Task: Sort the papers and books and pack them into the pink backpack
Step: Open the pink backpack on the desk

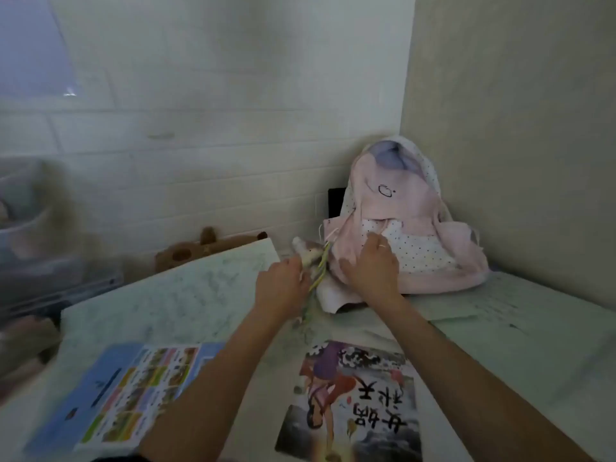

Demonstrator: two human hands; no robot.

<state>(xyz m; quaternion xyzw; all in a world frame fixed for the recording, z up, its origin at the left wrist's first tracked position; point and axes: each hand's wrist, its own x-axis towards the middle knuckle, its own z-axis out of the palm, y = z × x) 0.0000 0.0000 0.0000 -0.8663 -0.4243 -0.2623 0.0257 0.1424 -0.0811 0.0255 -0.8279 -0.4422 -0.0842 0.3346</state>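
Table: both hands reach pink backpack.

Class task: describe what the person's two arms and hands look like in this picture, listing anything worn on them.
Both forearms are bare as far as the picture shows, with no sleeves, gloves or wristbands visible. The right hand wears a thin, pale ring on one finger. The left hand shows no ring or other item, though motion blur softens its fingers.
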